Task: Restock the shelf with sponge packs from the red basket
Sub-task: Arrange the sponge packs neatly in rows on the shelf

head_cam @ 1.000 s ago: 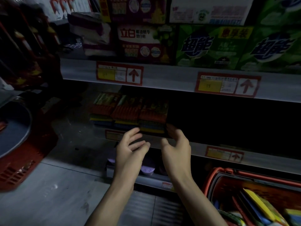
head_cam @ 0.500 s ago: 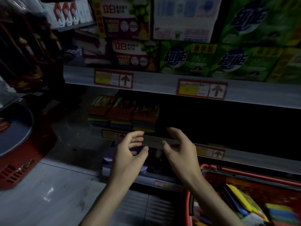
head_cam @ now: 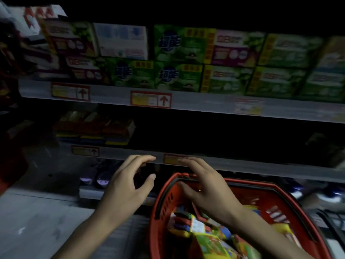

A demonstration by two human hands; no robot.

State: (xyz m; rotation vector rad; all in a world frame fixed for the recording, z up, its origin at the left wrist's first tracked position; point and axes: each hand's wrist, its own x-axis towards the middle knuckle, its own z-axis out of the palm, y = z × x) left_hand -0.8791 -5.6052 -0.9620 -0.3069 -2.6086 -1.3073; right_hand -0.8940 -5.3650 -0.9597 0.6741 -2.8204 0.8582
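Left hand (head_cam: 128, 186), right hand (head_cam: 207, 189): both hands empty, fingers loosely curved, palms down.

basket (head_cam: 158, 212) at my 5 o'clock, sponge packs (head_cam: 209, 240) inside | my right hand (head_cam: 207, 191) over its rim | shelved packs (head_cam: 97, 131) at 10 o'clock

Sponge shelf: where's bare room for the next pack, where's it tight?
Free: the shelf right of the stacked sponge packs, above the right price tag; its back is too dark to judge. Crowded: the shelf's left end, and the red basket, full of packs.
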